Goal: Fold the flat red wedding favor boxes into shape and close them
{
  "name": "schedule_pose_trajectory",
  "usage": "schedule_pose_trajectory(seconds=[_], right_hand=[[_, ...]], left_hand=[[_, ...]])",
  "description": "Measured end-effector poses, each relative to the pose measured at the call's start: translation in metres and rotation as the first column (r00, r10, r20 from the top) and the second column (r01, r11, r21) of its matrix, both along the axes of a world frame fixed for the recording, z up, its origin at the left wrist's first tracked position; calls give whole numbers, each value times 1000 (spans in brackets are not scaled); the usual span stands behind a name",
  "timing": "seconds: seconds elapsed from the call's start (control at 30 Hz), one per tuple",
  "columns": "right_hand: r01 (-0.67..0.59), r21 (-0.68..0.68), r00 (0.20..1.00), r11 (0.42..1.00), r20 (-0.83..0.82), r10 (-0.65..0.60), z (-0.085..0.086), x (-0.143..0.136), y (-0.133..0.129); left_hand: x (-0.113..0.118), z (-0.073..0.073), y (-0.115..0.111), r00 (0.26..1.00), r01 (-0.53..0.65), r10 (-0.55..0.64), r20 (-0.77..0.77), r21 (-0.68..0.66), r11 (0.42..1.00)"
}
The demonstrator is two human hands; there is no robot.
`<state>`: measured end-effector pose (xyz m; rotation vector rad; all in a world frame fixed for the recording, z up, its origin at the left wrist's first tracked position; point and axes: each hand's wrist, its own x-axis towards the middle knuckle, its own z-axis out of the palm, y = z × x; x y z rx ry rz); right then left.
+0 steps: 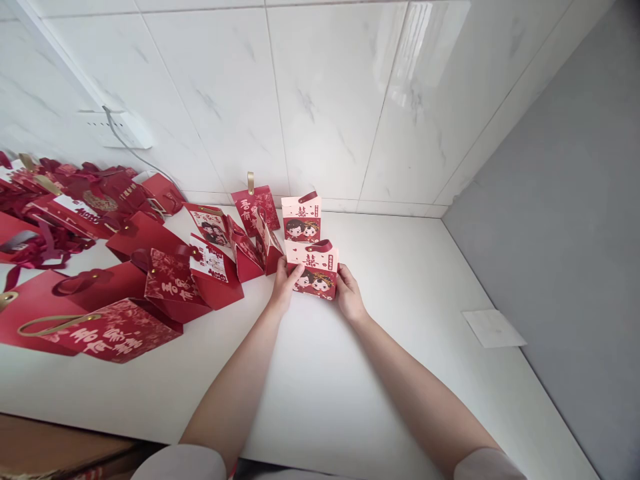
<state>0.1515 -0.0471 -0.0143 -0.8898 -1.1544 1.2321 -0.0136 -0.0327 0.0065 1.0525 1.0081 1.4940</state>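
Note:
Between my two hands is a small red and pale pink gift box point(314, 283) with a cartoon couple on its front and a dark red strap handle on top. My left hand point(286, 281) grips its left side, thumb across the front. The fingers of my right hand point(350, 293) close on its right edge. Right behind it stands a matching gift box point(302, 218), partly covered by the held one. To the left of that are a red box with a gold loop handle point(256, 209) and several more red boxes point(245, 252).
Many red gift boxes point(165, 283) with strap handles crowd the left of the white countertop point(400, 280). A tiled wall point(330, 120) with a socket panel point(117, 129) and cable stands behind. A grey panel point(565, 233) and a white wall plate point(493, 328) are on the right.

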Motion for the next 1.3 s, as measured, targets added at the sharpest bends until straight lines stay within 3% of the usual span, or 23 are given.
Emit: schedule_pose_trajectory(seconds=[0.13,0.27,0.47,0.57,0.7,0.9,1.3], right_hand=[[137,100,973,986,172,-152,6,5,-5],[249,267,944,931,147,-295,26,10,-16],[208,596,876,776,239,-419,55,14,-21],[190,661,858,726,248,-450,60,13,-19],[215,635,866,742,227,-446,63,12,-19],[231,458,860,859,316,-400,66,16,-20],[238,471,839,849,341,-424,46,13,-19]], left_hand=[[1,3,-3,982,12,-10,-187,9,1000],[3,1,-2,949,29,-44,-311,-52,998],[7,6,-5,933,108,-110,-342,-25,994],[8,9,-6,935,103,-115,-335,-53,993],[8,9,-5,934,97,-114,-340,-66,993],[6,5,-4,931,88,-100,-350,-49,995],[6,5,-5,931,87,-102,-351,-60,994]])
